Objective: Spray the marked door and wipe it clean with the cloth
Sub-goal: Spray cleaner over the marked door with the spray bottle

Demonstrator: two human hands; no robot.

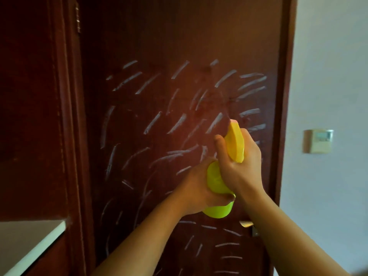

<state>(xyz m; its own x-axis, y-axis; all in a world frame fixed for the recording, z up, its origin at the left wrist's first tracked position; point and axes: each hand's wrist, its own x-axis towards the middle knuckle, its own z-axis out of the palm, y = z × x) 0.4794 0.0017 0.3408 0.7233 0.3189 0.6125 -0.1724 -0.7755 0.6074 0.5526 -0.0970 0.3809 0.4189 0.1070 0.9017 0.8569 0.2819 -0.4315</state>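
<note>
A dark red-brown wooden door point(159, 36) fills the middle of the head view, covered with several short white chalk strokes point(177, 123). In front of it I hold a yellow-green spray bottle point(217, 210) with both hands. My left hand point(197, 188) wraps the bottle's body from the left. My right hand point(241, 162) grips the yellow spray head point(236, 142), whose nozzle points at the door from close range. No cloth is in view.
A metal door handle point(247, 224) sticks out at the door's right edge, below the bottle. A white wall with a thermostat panel point(317, 141) is on the right. A dark wooden cabinet with a white ledge point(29, 242) stands at the lower left.
</note>
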